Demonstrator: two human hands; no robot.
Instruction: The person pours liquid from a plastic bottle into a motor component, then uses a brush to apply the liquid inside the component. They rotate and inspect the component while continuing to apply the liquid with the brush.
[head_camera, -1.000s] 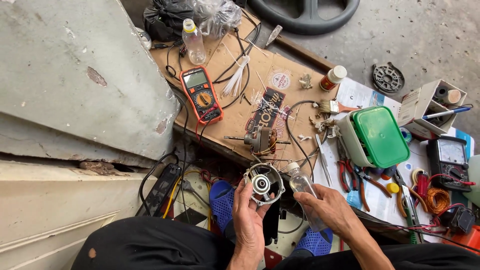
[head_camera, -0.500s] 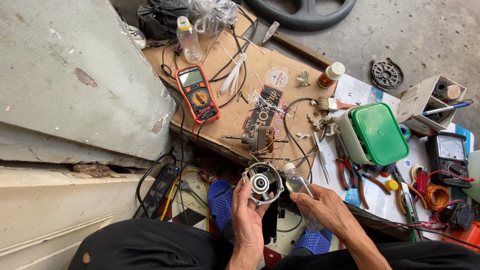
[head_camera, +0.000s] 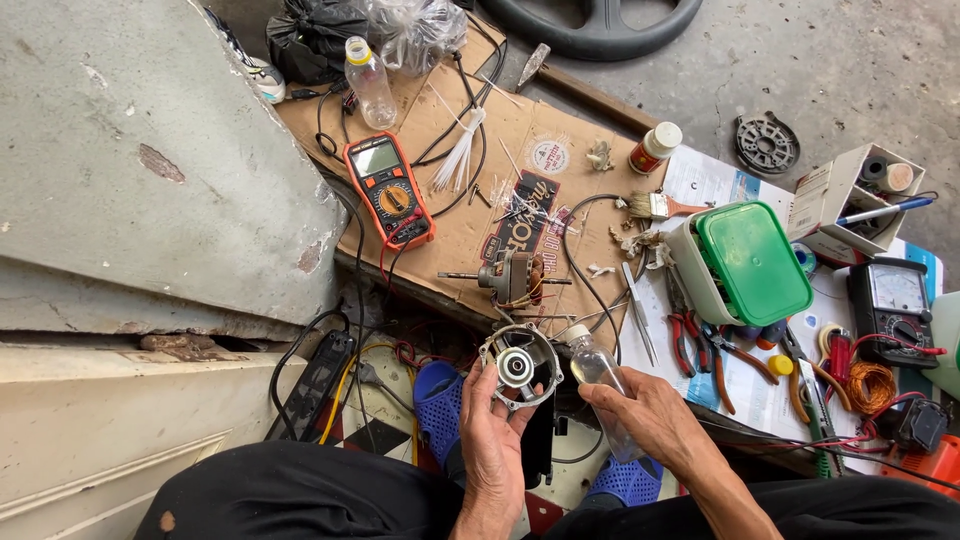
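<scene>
Head view of a cluttered repair spot on the floor, where a flattened cardboard sheet (head_camera: 470, 200) carries most of the gear. Off its right edge a white tub with a green lid (head_camera: 745, 262) sits on printed paper, red-handled pliers (head_camera: 690, 338) just beside it. Near the cardboard's left edge lies an orange multimeter (head_camera: 388, 188); a wound motor rotor (head_camera: 512, 279) rests at its near edge. Below that edge, over blue sandals (head_camera: 438, 398), the left hand (head_camera: 495, 445) holds a round metal motor housing (head_camera: 519, 365), fingers curled around its rim. The right hand (head_camera: 650, 412) grips a small clear bottle (head_camera: 597, 375), fingers wrapped around its body, its white cap near the housing's rim.
</scene>
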